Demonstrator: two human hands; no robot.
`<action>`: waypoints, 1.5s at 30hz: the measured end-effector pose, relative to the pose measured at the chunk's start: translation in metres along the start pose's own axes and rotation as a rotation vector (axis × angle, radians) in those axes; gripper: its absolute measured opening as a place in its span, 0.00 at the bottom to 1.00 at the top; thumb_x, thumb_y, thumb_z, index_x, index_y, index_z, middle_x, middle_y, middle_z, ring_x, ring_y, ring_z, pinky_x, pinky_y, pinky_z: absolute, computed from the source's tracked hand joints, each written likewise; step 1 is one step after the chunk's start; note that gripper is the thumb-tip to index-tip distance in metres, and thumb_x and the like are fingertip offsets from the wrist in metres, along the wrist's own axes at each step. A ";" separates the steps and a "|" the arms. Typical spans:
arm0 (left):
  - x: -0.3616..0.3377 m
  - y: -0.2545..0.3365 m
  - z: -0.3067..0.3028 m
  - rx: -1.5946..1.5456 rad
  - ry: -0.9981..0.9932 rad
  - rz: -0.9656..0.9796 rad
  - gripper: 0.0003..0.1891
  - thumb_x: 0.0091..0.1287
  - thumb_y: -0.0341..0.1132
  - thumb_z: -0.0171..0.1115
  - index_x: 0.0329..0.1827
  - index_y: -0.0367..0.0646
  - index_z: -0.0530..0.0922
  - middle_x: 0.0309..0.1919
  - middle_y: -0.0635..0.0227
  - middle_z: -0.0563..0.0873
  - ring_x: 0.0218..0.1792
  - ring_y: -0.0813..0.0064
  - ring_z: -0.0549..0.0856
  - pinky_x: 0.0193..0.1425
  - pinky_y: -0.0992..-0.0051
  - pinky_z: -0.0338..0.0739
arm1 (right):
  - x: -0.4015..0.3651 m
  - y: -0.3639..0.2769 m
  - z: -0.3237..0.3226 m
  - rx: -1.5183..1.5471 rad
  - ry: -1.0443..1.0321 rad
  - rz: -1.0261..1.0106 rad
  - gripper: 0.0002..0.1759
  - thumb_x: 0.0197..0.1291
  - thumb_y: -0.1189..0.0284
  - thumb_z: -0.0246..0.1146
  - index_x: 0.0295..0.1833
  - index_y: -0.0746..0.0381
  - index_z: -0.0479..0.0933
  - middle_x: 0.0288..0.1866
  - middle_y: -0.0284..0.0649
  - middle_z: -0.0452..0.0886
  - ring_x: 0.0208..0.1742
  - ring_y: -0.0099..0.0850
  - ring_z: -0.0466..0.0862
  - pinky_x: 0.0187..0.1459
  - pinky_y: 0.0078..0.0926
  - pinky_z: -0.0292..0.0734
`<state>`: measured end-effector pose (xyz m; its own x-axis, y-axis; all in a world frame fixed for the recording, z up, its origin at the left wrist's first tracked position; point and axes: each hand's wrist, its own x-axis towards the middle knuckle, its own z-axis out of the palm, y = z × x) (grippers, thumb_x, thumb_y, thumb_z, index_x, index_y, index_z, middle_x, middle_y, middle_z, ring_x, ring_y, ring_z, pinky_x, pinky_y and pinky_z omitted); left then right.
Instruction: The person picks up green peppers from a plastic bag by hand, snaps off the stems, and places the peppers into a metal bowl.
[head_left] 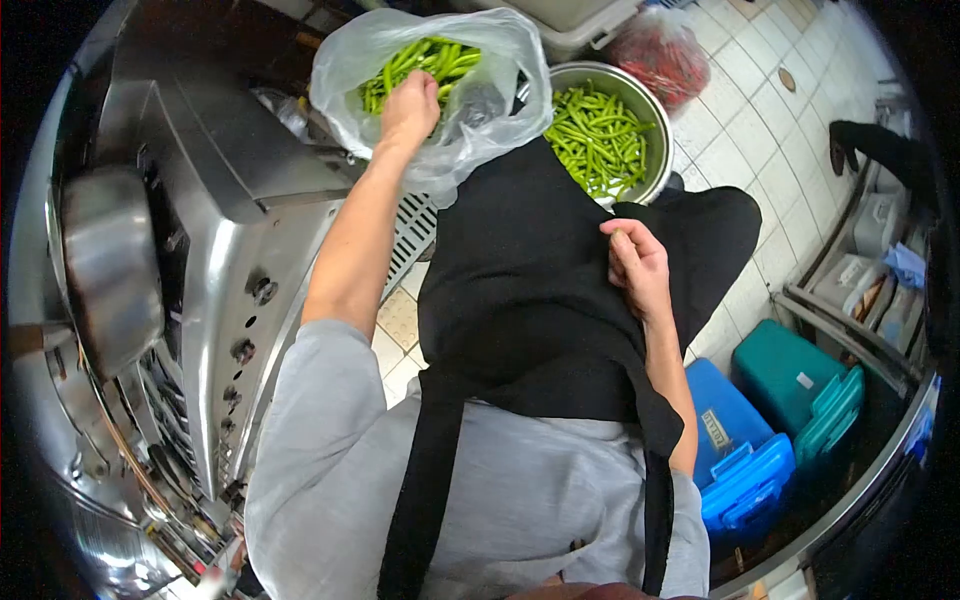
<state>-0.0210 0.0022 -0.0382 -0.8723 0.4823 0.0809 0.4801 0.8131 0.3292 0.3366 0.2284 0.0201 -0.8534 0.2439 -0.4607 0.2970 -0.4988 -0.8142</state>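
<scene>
Inside the open clear plastic bag (335,75), my left hand (412,108) reaches onto long green peppers (452,58). Its fingers are curled down among them, and what they grip, if anything, is hidden. Over the black apron (520,290) on my lap, my right hand (638,262) is closed with thumb and fingertips together; whatever it pinches is too small to make out. Just beyond my knees, to the right of the bag, a round metal bowl (661,150) holds many green peppers (598,135).
A steel stove (270,260) with knobs and a large pot (110,270) stand at the left. A bag of red peppers (662,60) lies on the tiled floor (755,130). At the right are a blue bin (725,415), a green bin (790,375) and a rack (850,320).
</scene>
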 end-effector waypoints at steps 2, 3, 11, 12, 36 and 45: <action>-0.006 0.006 -0.002 -0.092 -0.015 -0.093 0.14 0.65 0.40 0.64 0.48 0.42 0.81 0.43 0.52 0.87 0.48 0.48 0.85 0.56 0.56 0.77 | 0.002 0.002 0.001 0.016 0.014 -0.003 0.13 0.71 0.63 0.63 0.52 0.61 0.79 0.24 0.21 0.67 0.19 0.11 0.60 0.21 0.14 0.54; -0.010 0.007 -0.005 0.076 -0.038 0.018 0.13 0.65 0.40 0.64 0.46 0.42 0.82 0.43 0.54 0.87 0.48 0.48 0.85 0.57 0.56 0.77 | 0.003 0.002 0.000 0.009 0.004 -0.004 0.13 0.71 0.62 0.63 0.50 0.60 0.79 0.24 0.21 0.68 0.19 0.11 0.61 0.21 0.14 0.56; -0.024 0.014 -0.016 -0.283 -0.052 -0.149 0.14 0.65 0.36 0.66 0.51 0.43 0.80 0.45 0.55 0.86 0.53 0.53 0.83 0.57 0.59 0.77 | 0.004 0.002 -0.007 -0.029 0.015 -0.031 0.12 0.72 0.62 0.61 0.44 0.60 0.81 0.24 0.22 0.70 0.21 0.12 0.66 0.22 0.14 0.60; -0.029 0.015 -0.019 -0.279 -0.052 -0.148 0.14 0.65 0.36 0.66 0.51 0.43 0.80 0.45 0.55 0.86 0.53 0.53 0.83 0.57 0.59 0.77 | 0.004 0.002 -0.006 0.046 0.000 -0.023 0.13 0.73 0.62 0.60 0.43 0.61 0.80 0.23 0.21 0.69 0.21 0.11 0.65 0.22 0.14 0.59; -0.149 0.198 -0.089 -0.289 -0.460 0.598 0.09 0.64 0.36 0.66 0.44 0.43 0.82 0.33 0.61 0.85 0.37 0.57 0.86 0.43 0.60 0.80 | 0.009 0.002 -0.003 -0.060 -0.132 0.046 0.13 0.74 0.63 0.58 0.49 0.62 0.79 0.29 0.25 0.75 0.28 0.14 0.71 0.29 0.15 0.68; -0.139 0.197 -0.091 -0.146 -0.424 0.653 0.08 0.63 0.37 0.64 0.33 0.42 0.79 0.28 0.60 0.84 0.35 0.57 0.86 0.42 0.59 0.79 | 0.001 -0.001 0.008 -0.479 -0.252 -0.179 0.13 0.72 0.70 0.59 0.54 0.67 0.79 0.40 0.34 0.83 0.43 0.20 0.79 0.47 0.23 0.76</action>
<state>0.1864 0.0655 0.1004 -0.2941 0.9542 -0.0553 0.8400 0.2856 0.4613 0.3319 0.2230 0.0231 -0.9666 0.0548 -0.2503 0.2495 -0.0212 -0.9681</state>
